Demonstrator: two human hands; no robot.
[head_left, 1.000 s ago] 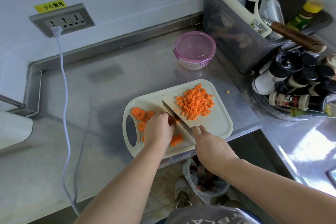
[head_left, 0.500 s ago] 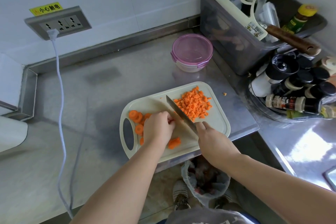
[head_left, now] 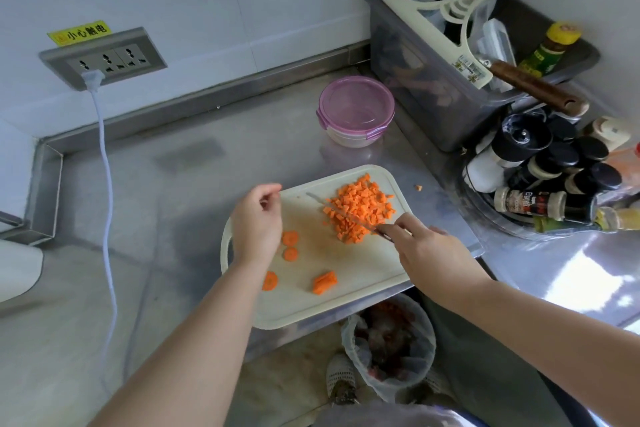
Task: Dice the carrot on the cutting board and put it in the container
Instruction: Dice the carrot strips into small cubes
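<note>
Right hand [head_left: 429, 250], gripping the knife [head_left: 320, 200], rests its blade against the dice [head_left: 360, 211] on the board [head_left: 346, 274]; my left hand [head_left: 258, 218], empty and relaxed, should curl fingertips back over the uncut slices [head_left: 290, 238].

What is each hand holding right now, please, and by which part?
The right hand grips the knife by its handle. The left hand, fingers loosely curled, holds nothing that shows.

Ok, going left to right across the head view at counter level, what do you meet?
White power cord → left hand → diced carrot pile → stray carrot bit → spice bottles.
</note>
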